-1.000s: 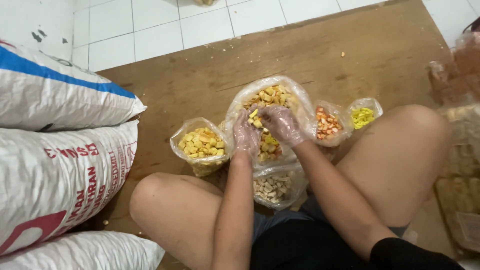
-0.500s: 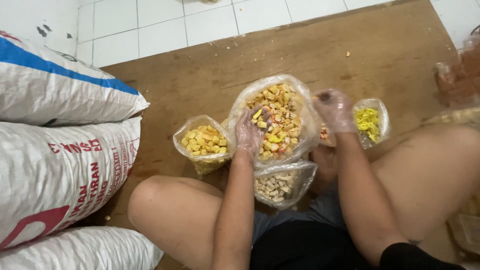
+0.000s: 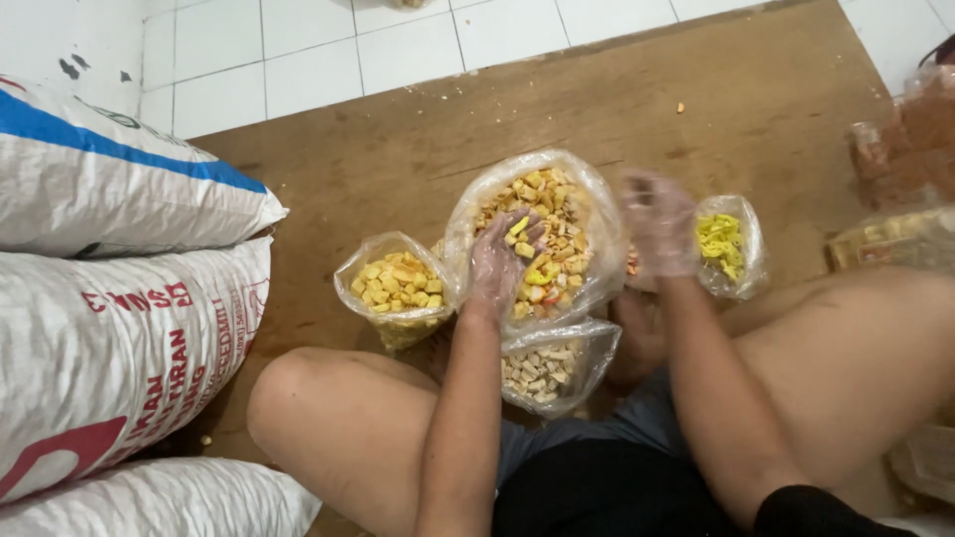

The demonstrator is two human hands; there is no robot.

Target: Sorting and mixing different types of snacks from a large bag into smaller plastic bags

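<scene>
I sit cross-legged on a brown mat. A big clear plastic bag of mixed yellow and orange snack pieces [image 3: 552, 224] stands open between my knees. My left hand [image 3: 502, 261], in a thin clear glove, rests inside that bag on the snacks, fingers spread. My gloved right hand [image 3: 659, 224] hovers just right of the bag, blurred, over a small bag that it mostly hides; whether it holds pieces is unclear. A bag of yellow cubes [image 3: 395, 285] sits left, a bag of pale pieces [image 3: 545, 368] near me, and a bag of yellow-green pieces [image 3: 724, 246] at right.
Large white woven sacks [image 3: 109, 298] are stacked at my left. More clear packed snack bags [image 3: 910, 149] lie at the right edge. The brown mat [image 3: 398, 149] lies on white floor tiles [image 3: 298, 60], with a few crumbs on it.
My right hand left the big bag and moved right to the small bags. My left hand stayed in the big bag. The camera view shifted slightly.
</scene>
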